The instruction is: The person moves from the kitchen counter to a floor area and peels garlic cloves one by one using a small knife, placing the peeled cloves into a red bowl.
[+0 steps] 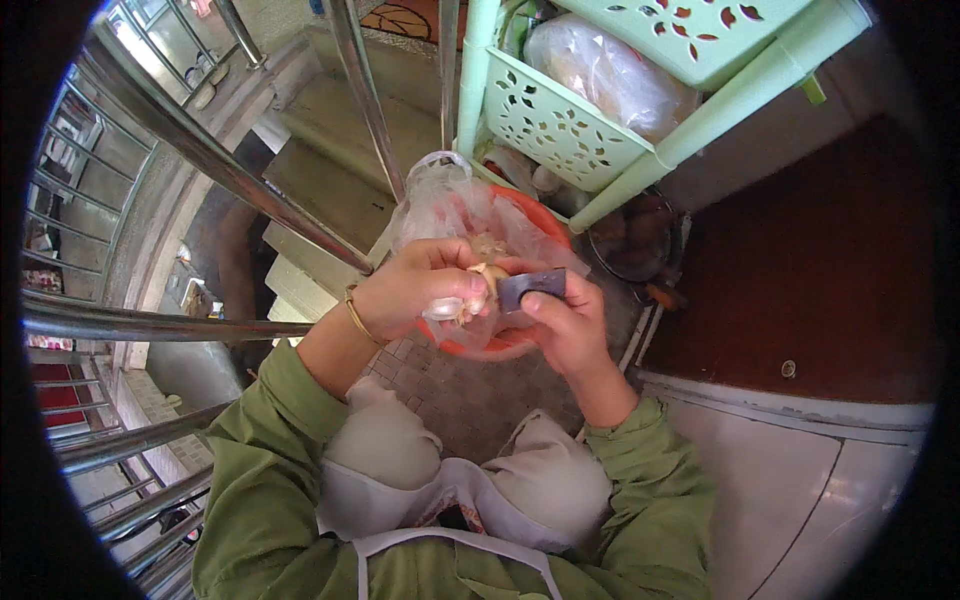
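Note:
Garlic, with pale cloves and a tan part, is pinched in my left hand. My right hand grips a flat, dark rectangular blade-like piece between thumb and fingers. Its left end is up against the garlic or just beside it; the exact contact is hard to make out. Below both hands stands an orange-red plastic basin with a clear plastic bag spread in it. Light tan scraps show in the bag behind my fingers. The fingertips of my left hand are partly hidden.
A pale green plastic rack holding a bagged bundle rises beyond the basin. Metal railings and concrete steps lie to the left. At right are a dark pan-like vessel and a dark brown door-like panel.

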Available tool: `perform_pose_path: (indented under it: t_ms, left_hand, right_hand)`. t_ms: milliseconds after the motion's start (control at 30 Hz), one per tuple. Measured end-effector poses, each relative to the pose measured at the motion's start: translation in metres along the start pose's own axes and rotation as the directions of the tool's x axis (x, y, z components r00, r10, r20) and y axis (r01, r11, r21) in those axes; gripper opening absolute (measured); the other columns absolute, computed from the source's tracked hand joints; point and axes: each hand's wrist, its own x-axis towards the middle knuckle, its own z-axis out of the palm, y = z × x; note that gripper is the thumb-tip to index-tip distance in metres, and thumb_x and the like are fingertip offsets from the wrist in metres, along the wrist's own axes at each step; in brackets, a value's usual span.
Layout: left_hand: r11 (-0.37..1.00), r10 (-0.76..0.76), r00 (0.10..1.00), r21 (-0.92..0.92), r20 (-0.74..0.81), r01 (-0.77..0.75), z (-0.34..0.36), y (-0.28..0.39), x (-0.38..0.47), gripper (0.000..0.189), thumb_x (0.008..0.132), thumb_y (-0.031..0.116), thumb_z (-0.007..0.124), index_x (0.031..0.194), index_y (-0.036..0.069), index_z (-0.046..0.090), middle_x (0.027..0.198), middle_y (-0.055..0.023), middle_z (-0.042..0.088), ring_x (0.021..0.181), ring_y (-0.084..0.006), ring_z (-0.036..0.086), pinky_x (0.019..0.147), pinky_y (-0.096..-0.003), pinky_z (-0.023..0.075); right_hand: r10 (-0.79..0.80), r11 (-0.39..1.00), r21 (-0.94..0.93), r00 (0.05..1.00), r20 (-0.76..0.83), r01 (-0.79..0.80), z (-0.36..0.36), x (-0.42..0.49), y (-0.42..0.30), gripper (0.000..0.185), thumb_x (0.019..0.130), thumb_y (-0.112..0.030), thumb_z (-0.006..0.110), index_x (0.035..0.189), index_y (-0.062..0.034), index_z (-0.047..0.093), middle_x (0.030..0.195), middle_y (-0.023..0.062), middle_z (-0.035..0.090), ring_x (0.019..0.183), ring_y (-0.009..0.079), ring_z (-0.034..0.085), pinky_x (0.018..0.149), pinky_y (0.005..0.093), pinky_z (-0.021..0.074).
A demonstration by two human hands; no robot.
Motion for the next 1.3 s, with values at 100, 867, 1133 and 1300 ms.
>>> perform_pose_path:
  t_ms: [100,867,1133,1300]
  left_hand:
    - [0.999,-0.048,0.998,0.018,0.047,0.047,-0.011,-0.005,0.001,0.016,0.083,0.012,0.053,0.096,0.002,0.056,0.077,-0.0068,0.061,0.064,-0.0133,0.059,0.051,-0.0238,0.0459]
    - [0.924,0.050,0.998,-0.381,0.024,-0.037,0.002,-0.035,0.006,0.026,0.094,0.027,0.043,0.109,0.009,0.052,0.096,-0.0020,0.059,0.078,-0.0118,0.059,0.060,-0.0256,0.0501]
    - [0.956,0.080,0.993,-0.275,-0.092,-0.102,-0.001,-0.030,0.007,0.022,0.092,0.027,0.047,0.095,0.007,0.054,0.082,-0.0031,0.058,0.069,-0.0129,0.060,0.055,-0.0253,0.0496]
    - [0.986,0.081,0.988,-0.135,-0.129,-0.099,0.010,-0.031,0.005,0.021,0.091,0.025,0.052,0.101,0.006,0.056,0.084,-0.0015,0.058,0.070,-0.0103,0.058,0.054,-0.0230,0.0460]
  right_hand:
    - [0.111,0.946,0.311,0.992,-0.064,-0.086,-0.005,0.004,0.004,0.022,0.083,-0.001,0.051,0.105,0.0040,0.055,0.108,0.0134,0.060,0.094,0.0202,0.060,0.080,0.0370,0.0525]
    - [-0.304,-0.053,-0.826,0.779,0.548,0.561,0.005,0.004,-0.003,0.013,0.073,-0.008,0.065,0.078,0.0018,0.057,0.121,0.0150,0.054,0.107,0.0342,0.050,0.091,0.0442,0.0396]
    - [-0.388,0.246,-0.838,0.842,0.375,0.486,0.003,0.001,-0.001,0.013,0.076,-0.003,0.060,0.085,0.0045,0.055,0.104,0.0182,0.058,0.093,0.0288,0.057,0.080,0.0348,0.0450]
    - [-0.365,0.373,-0.833,0.890,0.272,0.408,0.006,0.001,0.008,0.014,0.077,-0.003,0.061,0.088,0.0015,0.055,0.092,0.0145,0.057,0.081,0.0301,0.058,0.071,0.0350,0.0466]
